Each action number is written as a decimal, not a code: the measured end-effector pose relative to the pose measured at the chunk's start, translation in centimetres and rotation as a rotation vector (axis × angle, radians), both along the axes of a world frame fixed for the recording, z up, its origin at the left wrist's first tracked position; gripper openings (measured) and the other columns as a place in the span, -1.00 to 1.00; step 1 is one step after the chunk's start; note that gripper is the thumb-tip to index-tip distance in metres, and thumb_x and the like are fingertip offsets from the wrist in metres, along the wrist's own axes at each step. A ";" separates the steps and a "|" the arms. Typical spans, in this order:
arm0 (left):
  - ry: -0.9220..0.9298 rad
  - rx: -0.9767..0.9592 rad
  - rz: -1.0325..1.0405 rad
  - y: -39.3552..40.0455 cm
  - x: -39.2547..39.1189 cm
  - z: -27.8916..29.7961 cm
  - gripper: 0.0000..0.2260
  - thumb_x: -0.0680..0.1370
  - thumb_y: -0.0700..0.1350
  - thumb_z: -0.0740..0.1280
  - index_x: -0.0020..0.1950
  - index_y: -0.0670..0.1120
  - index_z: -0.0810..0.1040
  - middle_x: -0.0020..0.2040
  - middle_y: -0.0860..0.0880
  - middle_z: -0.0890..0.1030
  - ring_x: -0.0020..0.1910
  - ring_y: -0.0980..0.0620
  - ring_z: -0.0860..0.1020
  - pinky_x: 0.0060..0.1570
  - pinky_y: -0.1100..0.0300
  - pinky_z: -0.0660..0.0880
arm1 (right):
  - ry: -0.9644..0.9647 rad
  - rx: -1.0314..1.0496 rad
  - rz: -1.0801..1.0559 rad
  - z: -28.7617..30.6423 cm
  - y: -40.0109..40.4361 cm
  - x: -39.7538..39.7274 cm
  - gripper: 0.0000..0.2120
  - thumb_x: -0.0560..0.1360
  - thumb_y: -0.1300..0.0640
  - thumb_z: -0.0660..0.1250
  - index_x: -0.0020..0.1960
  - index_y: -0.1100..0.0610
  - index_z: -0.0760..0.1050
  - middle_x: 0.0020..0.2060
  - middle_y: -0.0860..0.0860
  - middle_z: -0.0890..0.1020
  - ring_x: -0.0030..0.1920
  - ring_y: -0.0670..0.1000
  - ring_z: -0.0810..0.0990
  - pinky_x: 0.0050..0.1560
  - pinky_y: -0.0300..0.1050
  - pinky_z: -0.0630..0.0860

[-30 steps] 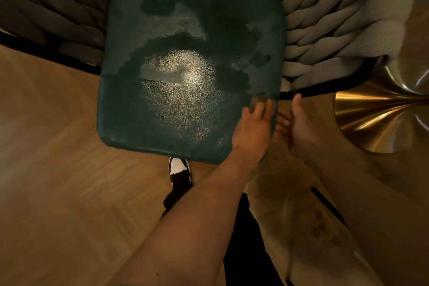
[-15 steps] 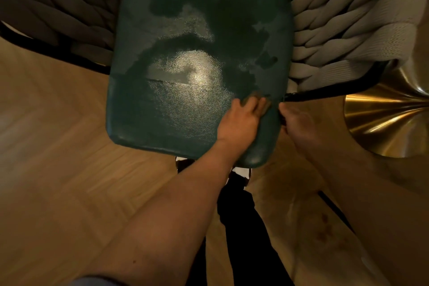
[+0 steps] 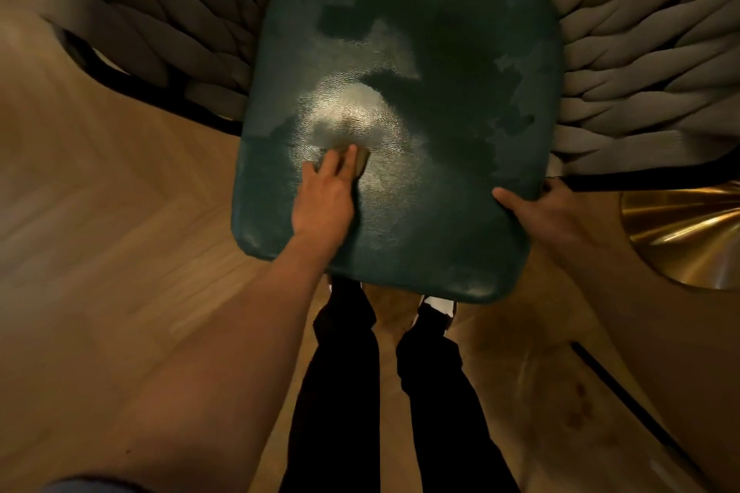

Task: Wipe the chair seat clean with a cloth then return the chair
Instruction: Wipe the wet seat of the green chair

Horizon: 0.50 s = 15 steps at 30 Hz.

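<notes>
Since half a second ago, our left hand has carried the cloth from the chair seat's right edge to its middle, fingers pressing flat: wiping underway, dull patches remain. Right hand now grips the seat's right edge, thumb on top.

No text, label, brand, number or sign can be read anywhere here.
</notes>
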<state>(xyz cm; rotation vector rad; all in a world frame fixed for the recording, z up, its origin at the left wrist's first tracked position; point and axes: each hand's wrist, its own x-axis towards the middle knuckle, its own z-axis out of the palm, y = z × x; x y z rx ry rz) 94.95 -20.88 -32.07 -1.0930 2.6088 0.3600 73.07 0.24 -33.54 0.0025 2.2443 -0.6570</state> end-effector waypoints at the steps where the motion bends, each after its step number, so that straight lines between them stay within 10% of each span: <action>1: -0.004 -0.005 0.015 -0.9 0.8 -0.1 -0.45 0.59 -0.29 0.11 0.58 -0.06 0.13 0.40 -0.14 0.31 0.11 -0.24 0.35 0.09 -0.03 0.39 | 0.005 0.001 -0.011 0.2 -0.2 0.1 -0.17 0.37 -0.23 0.57 0.47 0.16 0.41 0.40 0.13 0.54 0.36 0.24 0.53 0.37 0.21 0.49; 15: 0.092 -0.126 0.214 -11.9 7.9 -1.1 -0.41 0.40 -0.30 0.24 0.46 -0.17 0.35 0.22 -0.32 0.46 0.09 -0.30 0.43 0.04 -0.09 0.37 | -0.034 0.003 -0.022 -0.2 -0.1 -0.4 -0.04 0.23 -0.29 0.62 0.48 0.08 0.38 0.37 0.09 0.56 0.31 0.21 0.57 0.32 0.23 0.53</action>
